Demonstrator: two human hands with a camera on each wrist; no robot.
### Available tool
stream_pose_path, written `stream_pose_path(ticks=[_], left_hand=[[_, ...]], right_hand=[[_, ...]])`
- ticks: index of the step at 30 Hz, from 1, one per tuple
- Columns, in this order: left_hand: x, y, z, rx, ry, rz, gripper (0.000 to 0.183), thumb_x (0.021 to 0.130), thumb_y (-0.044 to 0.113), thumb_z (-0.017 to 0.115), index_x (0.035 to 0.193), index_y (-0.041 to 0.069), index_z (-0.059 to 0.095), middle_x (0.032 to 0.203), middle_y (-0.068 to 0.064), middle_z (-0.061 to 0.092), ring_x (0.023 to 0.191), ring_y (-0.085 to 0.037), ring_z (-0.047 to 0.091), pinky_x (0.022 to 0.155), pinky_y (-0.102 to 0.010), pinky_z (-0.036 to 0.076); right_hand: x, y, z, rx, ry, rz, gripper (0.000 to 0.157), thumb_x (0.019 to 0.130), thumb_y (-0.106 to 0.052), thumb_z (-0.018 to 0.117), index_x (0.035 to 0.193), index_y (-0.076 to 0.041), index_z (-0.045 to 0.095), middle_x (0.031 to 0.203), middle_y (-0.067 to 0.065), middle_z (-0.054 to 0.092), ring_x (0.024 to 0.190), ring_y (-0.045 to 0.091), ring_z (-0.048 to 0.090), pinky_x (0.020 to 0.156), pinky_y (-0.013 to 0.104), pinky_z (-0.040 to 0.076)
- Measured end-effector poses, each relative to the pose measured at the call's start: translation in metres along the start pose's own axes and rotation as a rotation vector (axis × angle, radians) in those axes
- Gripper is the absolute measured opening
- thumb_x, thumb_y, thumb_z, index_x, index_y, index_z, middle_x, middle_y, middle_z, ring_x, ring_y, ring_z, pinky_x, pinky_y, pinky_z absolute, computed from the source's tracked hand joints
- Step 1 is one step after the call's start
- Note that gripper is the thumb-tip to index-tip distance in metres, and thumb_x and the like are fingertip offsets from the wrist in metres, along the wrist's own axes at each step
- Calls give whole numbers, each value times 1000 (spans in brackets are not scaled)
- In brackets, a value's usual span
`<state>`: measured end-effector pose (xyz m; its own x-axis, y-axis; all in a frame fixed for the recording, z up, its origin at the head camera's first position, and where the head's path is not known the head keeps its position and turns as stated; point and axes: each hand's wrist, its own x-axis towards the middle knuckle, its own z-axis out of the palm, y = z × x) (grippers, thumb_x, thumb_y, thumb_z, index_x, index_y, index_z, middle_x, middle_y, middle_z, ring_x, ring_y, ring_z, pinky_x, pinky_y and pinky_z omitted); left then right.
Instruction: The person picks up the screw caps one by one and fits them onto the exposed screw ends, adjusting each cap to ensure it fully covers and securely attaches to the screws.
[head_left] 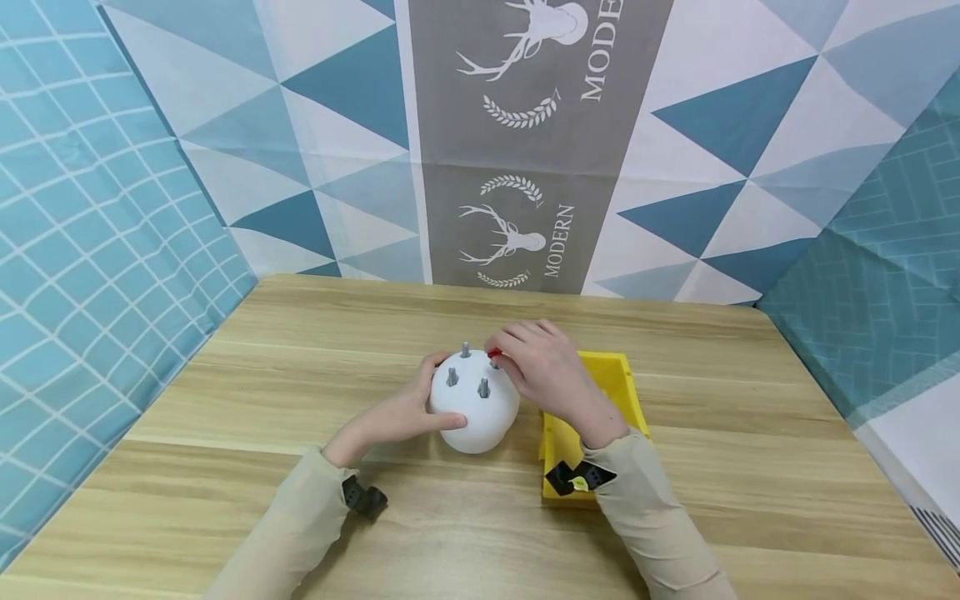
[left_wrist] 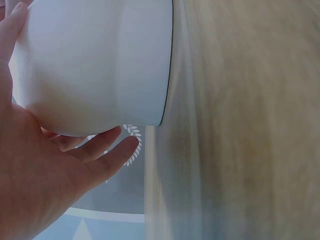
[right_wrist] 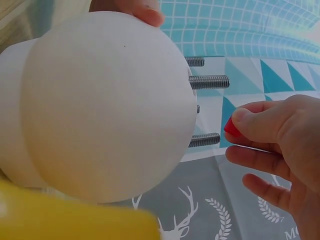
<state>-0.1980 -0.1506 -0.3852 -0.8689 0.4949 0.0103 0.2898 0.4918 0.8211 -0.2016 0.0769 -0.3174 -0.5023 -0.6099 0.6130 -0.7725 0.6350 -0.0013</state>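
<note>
A white rounded body [head_left: 480, 417] stands on the table, with several threaded metal studs [head_left: 483, 387] sticking up from its top. My left hand [head_left: 408, 410] holds it from the left, thumb across the front and fingers round the far side. In the left wrist view, some fingers of that hand [left_wrist: 55, 170] reach under its curve with their tips visible. My right hand [head_left: 543, 367] is over the top right of the body. Between thumb and forefinger it pinches a small red piece [right_wrist: 232, 128], close to the stud ends and apart from them in the right wrist view.
A yellow bin [head_left: 626, 387] sits just right of the white body, partly beneath the right forearm; its contents are mostly hidden. The wooden table [head_left: 750, 450] runs back to a patterned cloth wall [head_left: 360, 225]. Blue tiled cloth [head_left: 97, 250] hangs on the left.
</note>
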Motion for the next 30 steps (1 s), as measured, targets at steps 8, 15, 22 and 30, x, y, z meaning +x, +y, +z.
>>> stream_pose_path(ticks=[8, 15, 22, 30], left_hand=[[-1, 1, 0, 8, 2, 2, 95, 75, 40, 73, 140, 10, 11, 138, -10, 30, 121, -23, 38, 99, -43, 32], [0, -1, 0, 8, 8, 13, 92, 75, 39, 73, 139, 14, 12, 137, -9, 31, 120, -22, 38, 98, -42, 32], [2, -3, 1, 24, 14, 36, 90, 75, 37, 73, 137, 14, 13, 135, -9, 32, 118, -22, 40, 97, -41, 33], [2, -5, 1, 25, 8, 30, 90, 75, 39, 72, 138, 15, 13, 136, -9, 32, 118, -22, 40, 96, -42, 34]], right_hand=[[5, -3, 3, 10, -6, 4, 11, 83, -13, 66, 93, -17, 65, 93, -3, 64, 92, 17, 59, 83, 31, 43], [8, -5, 6, 38, -7, 3, 13, 84, -15, 65, 95, -19, 67, 94, -5, 63, 91, 15, 58, 82, 31, 42], [11, -7, 8, 47, 11, 5, 11, 81, -16, 68, 92, -19, 67, 92, -5, 64, 90, 14, 57, 78, 30, 41], [14, -6, 12, 42, 44, 10, 11, 79, -16, 71, 88, -18, 66, 90, -5, 65, 87, 13, 57, 77, 29, 41]])
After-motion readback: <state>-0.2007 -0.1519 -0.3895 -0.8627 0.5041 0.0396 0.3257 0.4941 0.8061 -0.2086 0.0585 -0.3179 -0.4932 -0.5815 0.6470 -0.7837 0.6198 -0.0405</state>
